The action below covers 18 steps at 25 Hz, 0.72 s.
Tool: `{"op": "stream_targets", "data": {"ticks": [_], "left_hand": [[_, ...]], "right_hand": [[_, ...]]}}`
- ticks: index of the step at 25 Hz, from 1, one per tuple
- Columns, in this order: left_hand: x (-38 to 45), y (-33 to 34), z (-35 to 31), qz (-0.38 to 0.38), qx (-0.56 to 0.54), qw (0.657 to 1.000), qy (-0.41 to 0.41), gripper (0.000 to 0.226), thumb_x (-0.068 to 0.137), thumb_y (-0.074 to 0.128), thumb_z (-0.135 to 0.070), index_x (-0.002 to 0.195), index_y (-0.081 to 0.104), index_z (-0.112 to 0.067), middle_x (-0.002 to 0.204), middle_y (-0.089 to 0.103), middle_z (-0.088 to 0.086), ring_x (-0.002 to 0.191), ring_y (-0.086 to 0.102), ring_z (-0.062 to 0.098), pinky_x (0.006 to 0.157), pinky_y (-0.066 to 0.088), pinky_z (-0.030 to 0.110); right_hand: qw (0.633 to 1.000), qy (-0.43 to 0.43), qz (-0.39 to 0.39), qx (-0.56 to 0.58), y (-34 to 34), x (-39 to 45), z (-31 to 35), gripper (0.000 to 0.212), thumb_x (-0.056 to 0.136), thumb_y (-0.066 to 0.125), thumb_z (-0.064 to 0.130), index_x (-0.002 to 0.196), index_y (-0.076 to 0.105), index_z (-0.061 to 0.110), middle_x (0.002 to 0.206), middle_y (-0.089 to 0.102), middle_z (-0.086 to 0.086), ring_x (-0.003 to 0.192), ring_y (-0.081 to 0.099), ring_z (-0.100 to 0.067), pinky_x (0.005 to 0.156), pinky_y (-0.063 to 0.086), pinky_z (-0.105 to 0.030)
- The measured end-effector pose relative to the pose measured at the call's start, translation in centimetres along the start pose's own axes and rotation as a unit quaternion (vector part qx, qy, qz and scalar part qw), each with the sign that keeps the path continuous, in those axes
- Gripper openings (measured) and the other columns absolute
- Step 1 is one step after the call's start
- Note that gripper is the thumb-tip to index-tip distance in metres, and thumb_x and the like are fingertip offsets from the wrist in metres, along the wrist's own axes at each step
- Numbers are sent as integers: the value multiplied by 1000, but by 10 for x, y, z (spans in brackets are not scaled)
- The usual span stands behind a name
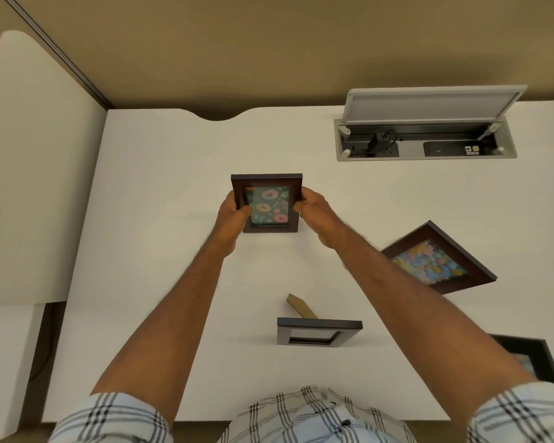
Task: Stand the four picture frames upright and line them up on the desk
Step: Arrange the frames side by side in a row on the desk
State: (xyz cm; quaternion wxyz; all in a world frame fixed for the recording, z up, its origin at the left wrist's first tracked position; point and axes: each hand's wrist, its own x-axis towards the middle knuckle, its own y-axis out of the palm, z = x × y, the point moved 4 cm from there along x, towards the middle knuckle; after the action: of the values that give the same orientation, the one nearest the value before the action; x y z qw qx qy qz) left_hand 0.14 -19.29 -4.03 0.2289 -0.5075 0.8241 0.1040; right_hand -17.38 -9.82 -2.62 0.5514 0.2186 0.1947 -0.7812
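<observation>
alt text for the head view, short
Both hands, left hand and right hand, grip the donut-print frame by its sides over a white desk. Three more frames sit nearer the person, one already upright.

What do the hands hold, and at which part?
The donut picture frame: left hand on its left side edge, right hand on its right side edge.

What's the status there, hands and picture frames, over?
Left hand and right hand grip the doughnut frame by its sides. Grey frame upright; flower frame not yet placed. Desk ahead clear.
</observation>
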Motion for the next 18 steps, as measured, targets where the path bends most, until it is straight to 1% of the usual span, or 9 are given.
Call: {"op": "stream_targets", "data": {"ticks": [2,4,8,11,12,14,16,17,18], "left_hand": [[-3,1,1,-15,1,1000,2,43,89,52,5,124,56,-20,119,68,-1,109,67,10,71,58,16],[-8,1,6,-42,11,999,1,37,90,56,1,121,53,-21,117,66,-3,109,66,11,68,57,14],[-16,1,16,-56,32,998,12,31,95,58,-6,123,53,-19,121,66,-1,112,64,12,78,56,19],[-17,-1,12,-41,30,999,19,28,98,55,-6,123,53,-20,116,66,-6,109,64,10,68,55,10],[-16,-1,10,-34,28,999,20,30,98,55,-4,124,54,-19,119,66,-4,110,64,11,68,55,9],[-14,0,10,-23,28,999,17,34,98,55,-3,130,54,-15,128,65,2,115,63,15,73,56,12],[-12,0,12,-21,36,999,12,38,99,55,-3,135,54,-12,134,64,5,121,62,20,82,56,20],[-12,1,13,-21,39,999,10,39,99,54,-2,137,53,-12,135,64,7,122,62,22,86,55,24],[-11,2,13,-22,43,999,7,40,99,54,-2,138,53,-12,136,64,7,123,62,23,89,55,27]], "right_hand": [[1000,-4,-9,-2,-2,-7,2,46,91,43,0,133,53,17,125,61,2,107,59,-6,63,49,-6],[999,-12,-34,-4,-9,-19,1,49,92,46,3,136,51,22,135,56,6,118,54,-10,74,47,-13],[997,-5,-72,-4,-38,-70,-30,43,95,49,9,134,54,25,135,57,6,122,55,-14,97,47,-29],[997,19,-64,-47,-59,-125,-70,43,93,43,-3,125,60,21,130,61,-2,117,60,-20,94,48,-32],[996,32,-35,-81,-65,-142,-83,51,89,40,-11,124,59,21,130,60,-4,117,60,-21,91,49,-31],[982,74,74,-157,-70,-171,-109,70,81,41,-19,132,51,26,134,55,-3,119,55,-20,89,49,-30],[954,109,193,-203,-64,-193,-129,81,82,57,-12,146,36,34,141,47,6,126,46,-13,93,45,-18],[944,116,225,-211,-59,-198,-134,87,82,66,-3,149,30,37,143,45,10,128,42,-10,95,40,-14],[944,114,234,-205,-53,-200,-137,89,81,73,5,150,29,40,144,45,12,129,42,-9,99,37,-14]]}}
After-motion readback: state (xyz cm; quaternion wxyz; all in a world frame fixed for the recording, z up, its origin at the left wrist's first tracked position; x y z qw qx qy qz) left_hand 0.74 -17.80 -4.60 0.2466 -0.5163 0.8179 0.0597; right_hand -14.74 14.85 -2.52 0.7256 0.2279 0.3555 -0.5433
